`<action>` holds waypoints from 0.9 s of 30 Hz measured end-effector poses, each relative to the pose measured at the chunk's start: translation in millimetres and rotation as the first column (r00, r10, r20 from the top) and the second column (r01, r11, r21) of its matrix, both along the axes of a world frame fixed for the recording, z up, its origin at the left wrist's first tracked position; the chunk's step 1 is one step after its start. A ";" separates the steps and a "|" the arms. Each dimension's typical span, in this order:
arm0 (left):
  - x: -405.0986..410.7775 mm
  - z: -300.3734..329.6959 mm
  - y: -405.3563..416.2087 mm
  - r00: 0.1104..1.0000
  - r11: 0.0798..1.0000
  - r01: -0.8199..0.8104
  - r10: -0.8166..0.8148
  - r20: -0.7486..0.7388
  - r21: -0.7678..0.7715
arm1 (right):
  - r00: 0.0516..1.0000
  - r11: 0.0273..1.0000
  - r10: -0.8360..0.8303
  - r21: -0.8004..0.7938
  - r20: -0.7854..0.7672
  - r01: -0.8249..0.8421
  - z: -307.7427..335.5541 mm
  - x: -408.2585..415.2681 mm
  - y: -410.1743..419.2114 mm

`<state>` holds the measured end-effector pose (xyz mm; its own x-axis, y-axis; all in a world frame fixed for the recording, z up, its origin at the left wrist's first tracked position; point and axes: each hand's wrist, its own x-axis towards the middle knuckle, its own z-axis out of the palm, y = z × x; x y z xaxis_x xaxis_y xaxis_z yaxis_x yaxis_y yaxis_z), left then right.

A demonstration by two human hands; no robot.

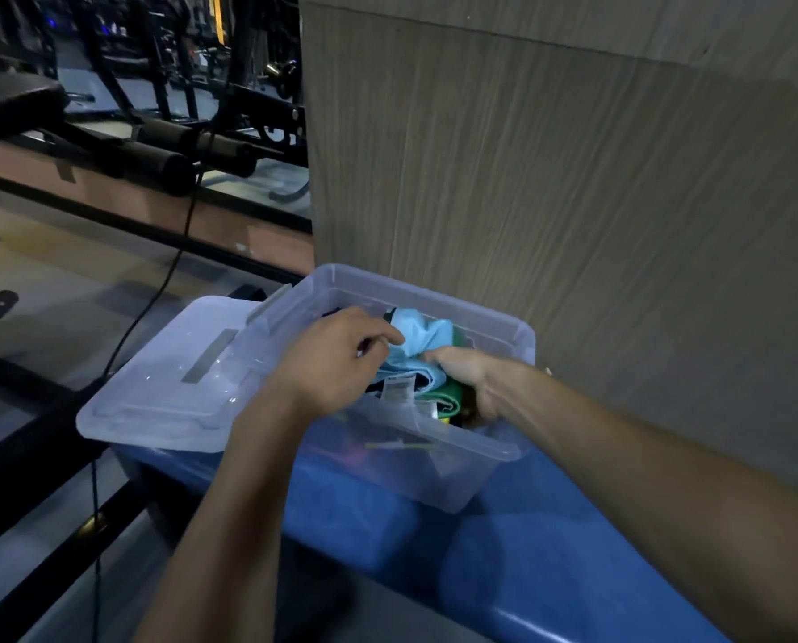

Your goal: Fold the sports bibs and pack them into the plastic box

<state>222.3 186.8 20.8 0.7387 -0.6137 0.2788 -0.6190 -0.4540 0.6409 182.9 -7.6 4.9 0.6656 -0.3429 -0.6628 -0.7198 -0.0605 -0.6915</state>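
My left hand (336,359) pinches the light blue bib (418,338) in the plastic box (434,461). My right hand (469,375) grips its other side. I should press it flat, away from the rim.

Dim, bluish light throughout — the dark gym machines (165,109) at top left sink into murk. Small glints mark the clear plastic lid (165,364). Wide-angle bending shows at the edges — everything looks slightly soft.
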 end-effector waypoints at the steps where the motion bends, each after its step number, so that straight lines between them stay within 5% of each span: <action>1: -2.4 2.6 1.3 1.000 1.000 0.010 -0.010 0.002 0.030 | 0.999 1.000 0.027 -0.002 -0.029 -0.027 -0.5 -0.5 1.2; 7: -9.7 9.2 0.3 1.000 0.939 -0.016 0.014 0.007 0.344 | 0.993 0.998 0.063 0.010 -0.102 -0.062 -2.9 -4.5 6.8; 13: -12.1 9.8 0.7 1.000 0.968 0.003 -0.001 -0.011 0.252 | 0.999 0.983 0.048 0.179 -0.015 -0.044 -2.3 -8.5 11.6; 19: -14.1 8.3 1.3 1.000 0.929 -0.003 0.000 0.008 0.371 | 0.974 0.927 0.181 -0.307 -0.134 -0.215 -3.5 -14.6 20.8; 23: -13.2 10.1 0.8 0.999 0.866 0.044 -0.034 -0.029 0.498 | 0.954 0.682 0.279 -0.678 -0.105 -0.274 2.1 -22.3 25.9; 26: -11.1 11.8 0.6 0.998 0.843 0.066 -0.050 -0.045 0.533 | 0.868 0.224 0.480 -0.939 -0.125 -0.259 12.0 -28.7 30.9; 27: -10.6 12.2 0.1 0.998 0.843 0.067 -0.050 -0.046 0.533 | 0.799 0.139 0.592 -0.962 -0.110 -0.236 16.0 -29.5 31.6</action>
